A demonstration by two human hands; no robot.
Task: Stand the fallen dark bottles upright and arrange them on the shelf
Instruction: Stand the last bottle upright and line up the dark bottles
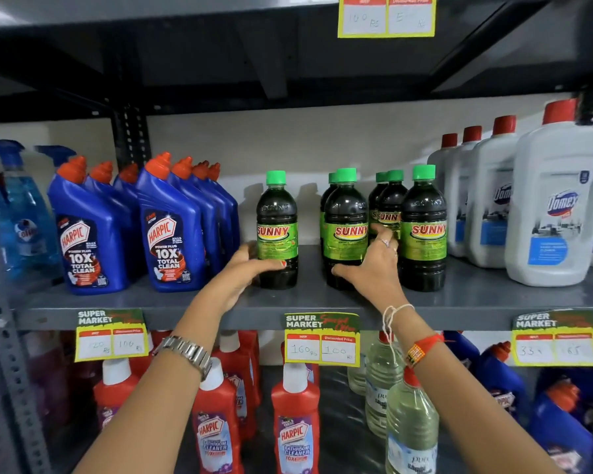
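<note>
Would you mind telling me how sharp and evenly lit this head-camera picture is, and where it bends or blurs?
Head view: centre sharp, the Sunny bottles readable; edges smear, blurring the spray bottles; wide-angle bows the shelf edge; soft bottle shadows on the back wall; the upper shelf underside is dark.

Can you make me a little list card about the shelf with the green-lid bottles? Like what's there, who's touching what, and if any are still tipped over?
dark bottles: six in view, all upright, green caps, on the grey shelf
left hand: wrapped round the base of the lone left bottle
right hand: on the middle front bottle, fingers reaching between the bottles
right front bottle: untouched
left neighbours: blue Harpic bottles
right neighbours: white Domex bottles
still tipped over: none visible
</note>
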